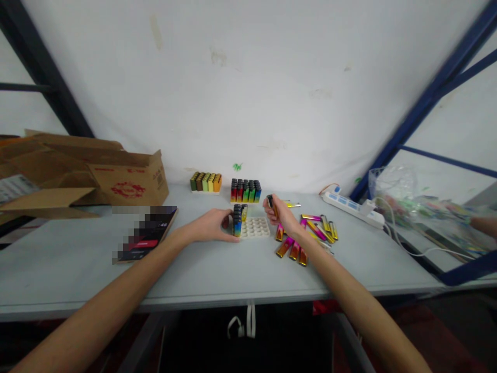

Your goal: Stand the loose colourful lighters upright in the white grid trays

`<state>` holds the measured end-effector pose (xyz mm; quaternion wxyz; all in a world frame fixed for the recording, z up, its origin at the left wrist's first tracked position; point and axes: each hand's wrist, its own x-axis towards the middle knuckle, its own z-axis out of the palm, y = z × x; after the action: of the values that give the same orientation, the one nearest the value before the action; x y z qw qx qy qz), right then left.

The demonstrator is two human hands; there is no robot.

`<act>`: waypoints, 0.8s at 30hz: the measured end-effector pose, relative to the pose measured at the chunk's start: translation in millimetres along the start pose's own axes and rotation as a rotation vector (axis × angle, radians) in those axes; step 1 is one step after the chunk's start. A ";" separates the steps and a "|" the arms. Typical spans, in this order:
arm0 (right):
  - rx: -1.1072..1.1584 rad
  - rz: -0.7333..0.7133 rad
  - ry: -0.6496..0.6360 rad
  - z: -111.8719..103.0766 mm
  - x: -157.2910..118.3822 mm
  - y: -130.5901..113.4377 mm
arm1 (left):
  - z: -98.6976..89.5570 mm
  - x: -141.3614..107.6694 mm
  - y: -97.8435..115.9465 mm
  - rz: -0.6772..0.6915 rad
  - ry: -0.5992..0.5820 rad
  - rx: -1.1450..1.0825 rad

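Observation:
At the centre of the table lies a white tray [256,228] with rows of round holes. A column of blue lighters [237,223] stands upright along its left end, with a yellow lighter [244,212] beside them. My left hand [213,225] curves around that end, thumb at the front and fingers behind, closed on the tray. Above the right side of the tray, my right hand [281,212] is closed around a lighter [273,205] whose dark top points up. Loose pink, orange and gold lighters [298,253] lie scattered under and beside my right forearm.
Two filled lighter trays, one yellow-brown [206,182] and one red, green and blue [246,191], stand by the wall. Cardboard boxes [128,181] and a dark pixelated item [149,233] are on the left. A power strip [353,209] with a white cable lies right. Another person's hand [481,224] shows far right.

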<state>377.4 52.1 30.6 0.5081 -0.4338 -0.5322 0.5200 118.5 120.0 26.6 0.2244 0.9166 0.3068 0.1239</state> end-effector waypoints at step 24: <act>-0.169 -0.181 0.122 11.6 4.8 16.3 | -0.2 0.9 1.2 -0.001 -0.010 0.036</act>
<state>364.3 56.9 15.5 0.5459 -0.4563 -0.5791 0.3981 119.8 119.7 27.4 0.2096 0.9210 0.3083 0.1136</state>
